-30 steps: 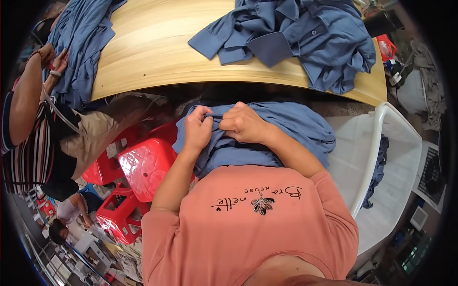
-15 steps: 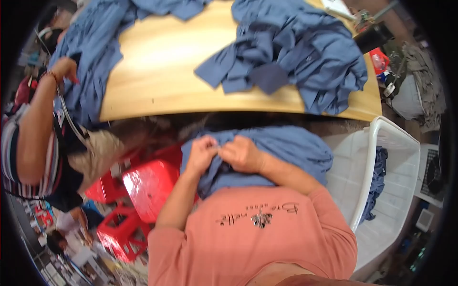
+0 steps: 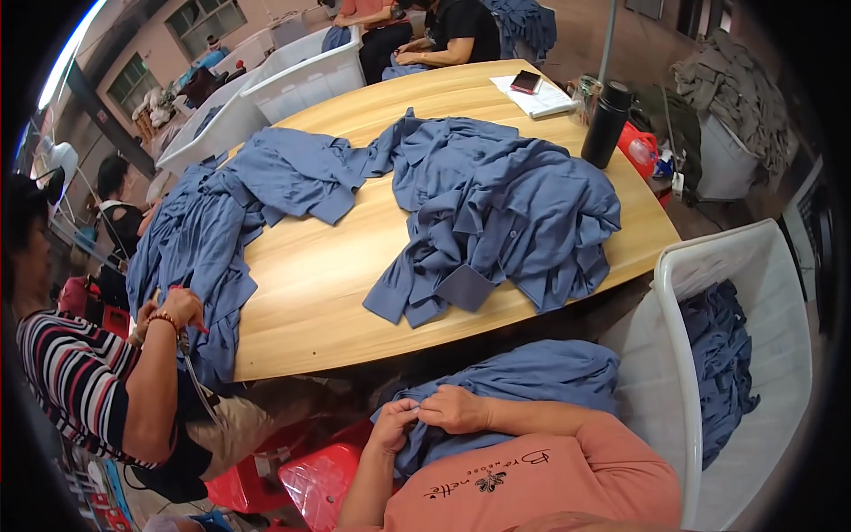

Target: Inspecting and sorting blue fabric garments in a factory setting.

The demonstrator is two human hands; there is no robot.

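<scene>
Blue garment lies bunched below the wooden table (a white bin just beside), pinched in the fingers of the left hand and right hand.

A garment lies before me at twelve, the table beyond bearing shirts; a bin holding cloth stands at two, a stool at nine.

The view has tilted up: the far end of the desk, a phone, the whole black bottle, white bins and people beyond have appeared; the wearer's hands sit lower in view, fingertips, apart a second ago, now meeting
</scene>
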